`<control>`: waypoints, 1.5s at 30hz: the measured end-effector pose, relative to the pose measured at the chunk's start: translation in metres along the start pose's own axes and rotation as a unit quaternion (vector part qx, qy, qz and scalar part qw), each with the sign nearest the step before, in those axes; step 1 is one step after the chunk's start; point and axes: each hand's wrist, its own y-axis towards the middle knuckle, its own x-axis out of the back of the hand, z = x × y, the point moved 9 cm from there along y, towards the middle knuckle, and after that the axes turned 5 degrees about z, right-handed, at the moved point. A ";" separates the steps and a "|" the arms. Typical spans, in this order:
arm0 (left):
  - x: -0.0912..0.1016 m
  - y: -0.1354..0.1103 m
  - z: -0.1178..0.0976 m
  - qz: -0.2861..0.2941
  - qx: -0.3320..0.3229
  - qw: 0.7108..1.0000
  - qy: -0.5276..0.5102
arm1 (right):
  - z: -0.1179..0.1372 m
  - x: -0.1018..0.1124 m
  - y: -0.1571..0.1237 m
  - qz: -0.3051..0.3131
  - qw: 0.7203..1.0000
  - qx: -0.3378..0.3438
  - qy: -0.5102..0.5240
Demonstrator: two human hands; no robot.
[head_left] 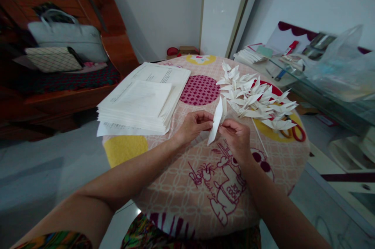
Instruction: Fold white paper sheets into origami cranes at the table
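Note:
Between my two hands, above the round table, is a folded white paper piece (217,118), narrow and pointed at its top and bottom. My left hand (195,124) pinches its left side with thumb and forefinger. From the right, my right hand (236,136) grips the same paper near its middle, fingers curled. Just beyond my right hand lies a heap of folded white paper cranes (249,93). Left of my left hand is a thick stack of printed paper sheets (175,81), with smaller blank paper squares (149,96) on top.
A patterned cloth (175,186) covers the round table. Scissors (298,133) with red handles lie at the right edge, by a thin white stick (260,138). A glass shelf (331,89) with a plastic bag (340,61) stands right. A wooden bench (117,38) holding bags is left.

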 end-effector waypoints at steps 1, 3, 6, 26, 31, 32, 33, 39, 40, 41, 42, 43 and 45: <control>0.000 0.000 0.000 0.000 0.000 1.000 -0.001 | 0.002 0.002 0.000 -0.011 1.000 0.012 0.001; 0.000 0.000 0.001 0.000 0.005 1.000 -0.004 | 0.003 0.002 0.000 -0.017 1.000 0.010 0.019; -0.001 -0.001 0.003 -0.002 0.016 1.000 -0.006 | -0.003 -0.003 -0.001 -0.002 0.997 -0.042 0.069; -0.004 -0.004 -0.001 0.018 0.023 0.997 0.077 | -0.018 -0.020 -0.002 0.046 0.968 -0.136 0.207; -0.003 -0.003 0.002 0.027 0.035 0.996 0.081 | -0.019 -0.019 -0.004 0.045 0.966 -0.142 0.211; -0.004 -0.003 0.003 0.035 0.037 0.996 0.075 | -0.020 -0.019 -0.004 0.044 0.965 -0.143 0.216; -0.006 -0.002 0.003 0.043 0.039 0.996 0.067 | -0.020 -0.019 -0.004 0.044 0.964 -0.144 0.220; -0.015 -0.003 0.005 0.079 0.038 0.995 0.053 | -0.019 -0.017 -0.003 0.038 0.964 -0.139 0.222; -0.016 -0.003 0.006 0.082 0.039 0.994 0.056 | -0.019 -0.017 -0.003 0.039 0.964 -0.140 0.224; -0.017 -0.004 0.006 0.083 0.040 0.994 0.057 | -0.020 -0.017 -0.003 0.041 0.963 -0.141 0.227; -0.017 -0.004 0.006 0.082 0.040 0.994 0.059 | -0.020 -0.017 -0.003 0.043 0.962 -0.141 0.231; -0.016 -0.004 0.006 0.078 0.038 0.994 0.061 | -0.021 -0.017 -0.003 0.045 0.961 -0.141 0.234; -0.014 -0.004 0.004 0.069 0.030 0.995 0.068 | -0.022 -0.018 -0.003 0.052 0.960 -0.145 0.235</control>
